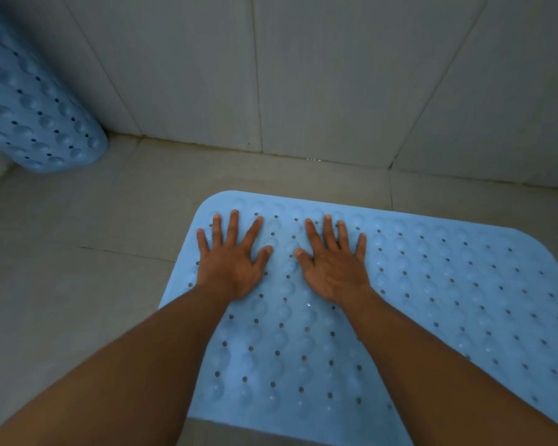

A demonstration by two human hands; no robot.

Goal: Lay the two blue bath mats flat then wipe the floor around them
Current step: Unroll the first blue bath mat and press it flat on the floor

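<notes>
Head view, left to right. Far left: second blue mat (36,101) is not flat. It is bowed into a curve, bumped side out, with its lower end on the floor (78,284) at the corner and its upper part cut by the frame edge. It sits well apart from the other mat, with bare grey tile between. Centre-left: left hand (232,265) palm down on the flat blue mat (432,300), close to its far left corner, little finger near the left edge. Grip wide: fingers straight and splayed, pressing, holding nothing. Just beside it is the right hand (334,272) in the same pose: palm down, fingers spread, grip wide, nothing held. Thumbs point at each other across a small gap, not touching. Both forearms come in from the bottom edge, over the mat. Right of the hands the mat lies flat on the floor, rows of bumps and holes showing. Its far edge is near the tiled wall (335,75), with a strip of floor between. Its right and near sides run out of frame.
</notes>
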